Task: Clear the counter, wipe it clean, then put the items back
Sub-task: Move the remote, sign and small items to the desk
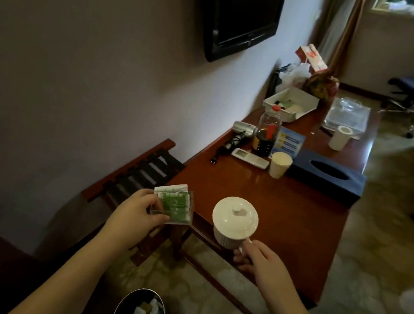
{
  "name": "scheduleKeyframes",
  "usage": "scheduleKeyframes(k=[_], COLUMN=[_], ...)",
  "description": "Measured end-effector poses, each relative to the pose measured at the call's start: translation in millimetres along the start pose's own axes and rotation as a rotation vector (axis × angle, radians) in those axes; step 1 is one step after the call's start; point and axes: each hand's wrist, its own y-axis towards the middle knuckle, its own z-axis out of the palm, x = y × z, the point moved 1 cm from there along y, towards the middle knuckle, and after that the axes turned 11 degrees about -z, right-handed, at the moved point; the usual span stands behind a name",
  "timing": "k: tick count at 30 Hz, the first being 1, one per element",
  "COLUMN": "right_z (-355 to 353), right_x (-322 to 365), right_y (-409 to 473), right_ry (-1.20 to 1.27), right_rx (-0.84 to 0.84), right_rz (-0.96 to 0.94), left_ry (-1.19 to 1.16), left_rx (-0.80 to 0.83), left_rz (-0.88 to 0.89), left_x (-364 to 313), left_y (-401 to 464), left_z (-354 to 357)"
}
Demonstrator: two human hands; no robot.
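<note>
My left hand (134, 216) grips a clear plastic holder of green tea packets (175, 206) at the near left corner of the reddish wooden counter (274, 203). My right hand (260, 260) holds the handle of a white lidded ceramic mug (233, 223) over the counter's near edge. Whether the holder and the mug rest on the wood or hang just above it is unclear.
Farther along the counter lie a dark tissue box (327, 176), paper cup (280, 164), remote (250, 158), hair dryer (242, 132), bottle (266, 133), white tray (290, 103) and paper roll (340, 137). A luggage rack (138, 173) stands left, a waste bin (143, 312) below.
</note>
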Motion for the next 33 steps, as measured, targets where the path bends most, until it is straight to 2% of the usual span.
scheduleKeyframes(k=[10,17,25,33], right_z=[-28,-30,-27,-19], right_x=[-18,-28,-33,-48], right_y=[43,109,213,288], right_ry=[0.142,0.233,0.266,0.266], right_rx=[-0.147,-0.268,-0.347,-0.385], right_rz=[0.075,0.125,0.146,0.193], left_ry=[0.053,0.058,0.126,0.227], left_rx=[0.05,0.169,0.254,0.304], left_rz=[0.124,0.217,0.237,0.224], left_x=[-49,-69,-84,-88], left_y=[77,169,287,360], left_z=[52,88,126,169])
